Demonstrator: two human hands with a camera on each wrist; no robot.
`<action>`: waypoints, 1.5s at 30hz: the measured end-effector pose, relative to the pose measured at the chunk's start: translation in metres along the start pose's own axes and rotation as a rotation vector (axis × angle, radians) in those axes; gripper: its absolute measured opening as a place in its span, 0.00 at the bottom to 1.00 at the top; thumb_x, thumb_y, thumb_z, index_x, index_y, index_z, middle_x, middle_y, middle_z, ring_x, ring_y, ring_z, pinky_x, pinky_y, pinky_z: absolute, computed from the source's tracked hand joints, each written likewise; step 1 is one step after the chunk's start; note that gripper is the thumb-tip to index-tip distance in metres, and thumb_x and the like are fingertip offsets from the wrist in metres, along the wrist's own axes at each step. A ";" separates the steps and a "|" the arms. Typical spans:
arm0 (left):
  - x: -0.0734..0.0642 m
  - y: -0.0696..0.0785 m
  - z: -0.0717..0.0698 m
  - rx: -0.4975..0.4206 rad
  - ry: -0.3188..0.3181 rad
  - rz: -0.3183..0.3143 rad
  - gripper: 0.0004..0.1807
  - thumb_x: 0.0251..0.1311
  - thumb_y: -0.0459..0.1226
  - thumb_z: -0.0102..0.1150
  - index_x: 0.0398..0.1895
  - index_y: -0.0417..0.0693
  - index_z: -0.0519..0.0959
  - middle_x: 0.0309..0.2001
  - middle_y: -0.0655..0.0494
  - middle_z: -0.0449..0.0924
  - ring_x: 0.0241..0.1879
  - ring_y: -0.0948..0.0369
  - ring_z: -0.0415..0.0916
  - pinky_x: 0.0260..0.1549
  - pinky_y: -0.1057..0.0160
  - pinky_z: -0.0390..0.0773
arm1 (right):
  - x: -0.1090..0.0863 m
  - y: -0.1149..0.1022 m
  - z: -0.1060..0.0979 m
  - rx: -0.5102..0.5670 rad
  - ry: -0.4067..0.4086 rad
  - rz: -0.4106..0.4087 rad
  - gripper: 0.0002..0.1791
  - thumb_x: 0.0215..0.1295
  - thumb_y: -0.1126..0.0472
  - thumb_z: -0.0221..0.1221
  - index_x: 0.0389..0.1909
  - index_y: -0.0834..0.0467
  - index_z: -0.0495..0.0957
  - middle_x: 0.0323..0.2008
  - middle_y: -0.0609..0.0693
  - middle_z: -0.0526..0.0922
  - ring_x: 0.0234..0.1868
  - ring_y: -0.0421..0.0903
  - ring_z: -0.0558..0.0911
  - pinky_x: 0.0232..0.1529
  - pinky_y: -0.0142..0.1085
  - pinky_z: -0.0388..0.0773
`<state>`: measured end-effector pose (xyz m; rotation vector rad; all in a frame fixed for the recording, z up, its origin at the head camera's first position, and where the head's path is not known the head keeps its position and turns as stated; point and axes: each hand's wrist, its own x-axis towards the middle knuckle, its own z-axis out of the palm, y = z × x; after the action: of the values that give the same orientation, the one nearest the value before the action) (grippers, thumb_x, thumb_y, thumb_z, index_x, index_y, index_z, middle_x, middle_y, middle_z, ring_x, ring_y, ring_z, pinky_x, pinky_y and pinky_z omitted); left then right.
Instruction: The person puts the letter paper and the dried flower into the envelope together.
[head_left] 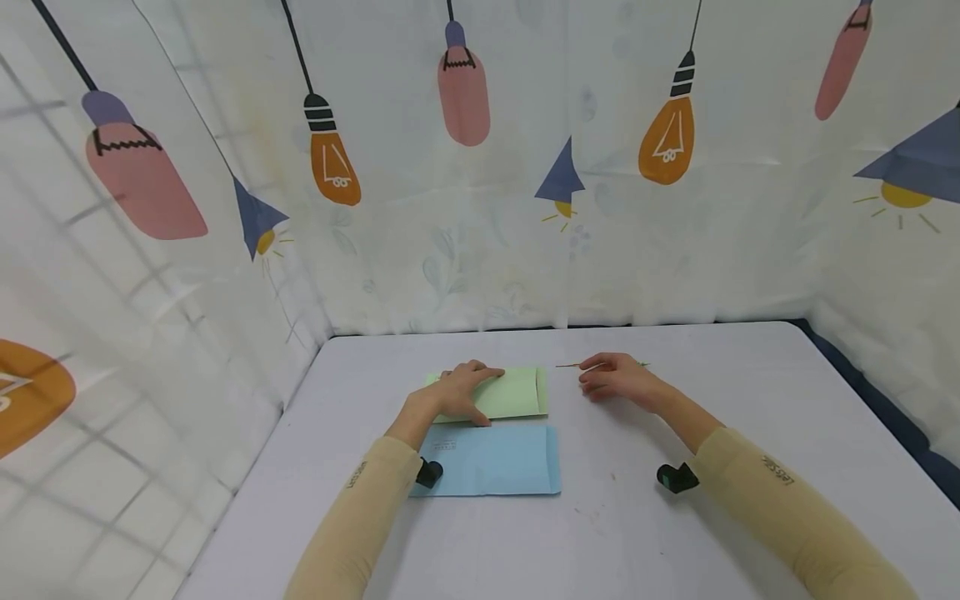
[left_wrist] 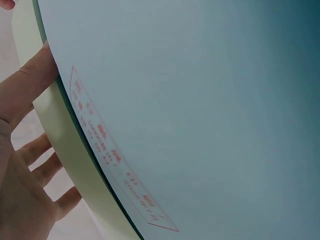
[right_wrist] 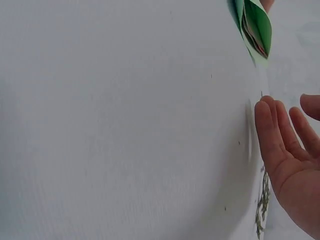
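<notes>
With thumb and fingers spread, my left hand (head_left: 460,392) rests on a pale green envelope (head_left: 517,392). The thumb lies at the envelope's near edge. In the right wrist view the green envelope's (right_wrist: 267,37) mouth gapes at its right end, with reddish-brown layers inside. Just in front lies a blue envelope (head_left: 495,462); red printing marks the blue envelope (left_wrist: 200,115) in the left wrist view. My right hand (head_left: 618,379) is to the right with fingers nearly straight, holding nothing. It overlaps a thin dried sprig (head_left: 567,365); the sprig's (right_wrist: 263,200) bushy part shows below the fingers.
A white-covered table (head_left: 600,533) carries everything. Small brown specks (head_left: 588,512) dot its cloth near the middle. White curtains (head_left: 480,225) with printed lamps hang behind and at both sides. Black wrist cameras (head_left: 677,477) sit at both sleeves.
</notes>
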<state>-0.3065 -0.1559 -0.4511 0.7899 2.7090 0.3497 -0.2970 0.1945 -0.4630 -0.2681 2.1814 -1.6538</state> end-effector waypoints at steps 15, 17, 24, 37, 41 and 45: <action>-0.001 0.001 -0.001 0.010 0.002 0.001 0.52 0.52 0.51 0.79 0.80 0.61 0.62 0.73 0.48 0.62 0.71 0.49 0.60 0.66 0.37 0.59 | -0.018 0.014 -0.052 -0.056 0.246 -0.009 0.24 0.77 0.63 0.55 0.65 0.76 0.69 0.61 0.71 0.74 0.53 0.56 0.80 0.50 0.41 0.82; -0.001 0.001 -0.001 0.008 0.003 0.000 0.52 0.52 0.51 0.79 0.80 0.61 0.63 0.73 0.48 0.62 0.71 0.49 0.60 0.66 0.36 0.59 | -0.019 0.015 -0.055 -0.087 0.299 0.018 0.23 0.78 0.63 0.55 0.65 0.75 0.69 0.61 0.70 0.74 0.52 0.55 0.79 0.48 0.38 0.83; -0.002 0.002 -0.002 0.003 -0.005 -0.008 0.52 0.53 0.51 0.79 0.80 0.61 0.62 0.73 0.48 0.61 0.72 0.48 0.59 0.66 0.36 0.58 | -0.021 0.016 -0.059 -0.228 0.417 0.091 0.21 0.77 0.61 0.55 0.62 0.72 0.73 0.58 0.68 0.76 0.51 0.58 0.79 0.41 0.37 0.80; -0.002 0.003 -0.003 -0.006 -0.008 0.000 0.52 0.53 0.51 0.79 0.80 0.62 0.61 0.73 0.48 0.61 0.72 0.49 0.58 0.66 0.38 0.59 | -0.011 0.026 -0.059 -0.416 0.427 0.080 0.19 0.72 0.65 0.55 0.58 0.73 0.75 0.55 0.71 0.76 0.56 0.65 0.75 0.55 0.54 0.74; -0.002 0.002 -0.004 -0.010 -0.013 -0.002 0.52 0.52 0.51 0.79 0.80 0.62 0.62 0.73 0.48 0.61 0.72 0.48 0.58 0.66 0.38 0.59 | -0.010 0.028 -0.060 -0.460 0.414 0.050 0.18 0.70 0.67 0.57 0.56 0.73 0.77 0.51 0.69 0.78 0.52 0.63 0.76 0.50 0.52 0.75; 0.000 0.000 -0.003 -0.011 -0.010 -0.003 0.52 0.52 0.51 0.79 0.80 0.62 0.62 0.73 0.48 0.61 0.72 0.49 0.58 0.66 0.37 0.59 | -0.009 0.030 -0.060 -0.518 0.397 0.008 0.15 0.68 0.68 0.59 0.51 0.73 0.80 0.45 0.66 0.81 0.47 0.61 0.78 0.46 0.50 0.76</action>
<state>-0.3069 -0.1561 -0.4483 0.7818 2.6967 0.3582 -0.3115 0.2587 -0.4764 -0.0691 2.8882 -1.1813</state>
